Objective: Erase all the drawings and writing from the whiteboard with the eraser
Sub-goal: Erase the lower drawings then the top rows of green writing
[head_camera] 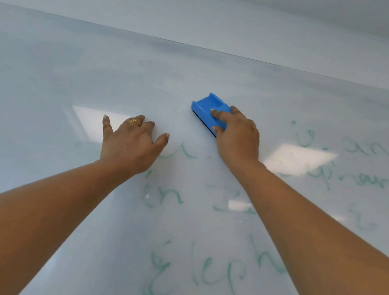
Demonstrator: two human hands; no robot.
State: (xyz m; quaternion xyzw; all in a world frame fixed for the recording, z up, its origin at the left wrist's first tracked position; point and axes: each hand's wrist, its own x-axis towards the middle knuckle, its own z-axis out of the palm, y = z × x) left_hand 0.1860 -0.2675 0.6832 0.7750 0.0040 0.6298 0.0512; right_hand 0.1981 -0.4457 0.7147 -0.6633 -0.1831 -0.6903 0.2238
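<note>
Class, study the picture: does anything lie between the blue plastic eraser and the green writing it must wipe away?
Nothing separate does. The right hand grips the blue plastic eraser on the glossy white whiteboard; the left hand rests on the board beside the nearest green writing.

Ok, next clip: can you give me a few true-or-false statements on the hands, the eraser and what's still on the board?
1. The right hand holds the blue eraser against the whiteboard. True.
2. The left hand holds a marker. False: it rests on the board with fingers spread, holding nothing.
3. Green writing remains below and to the right of the eraser. True.
4. The left hand wears no ring. False: a gold ring sits on one finger.
</note>
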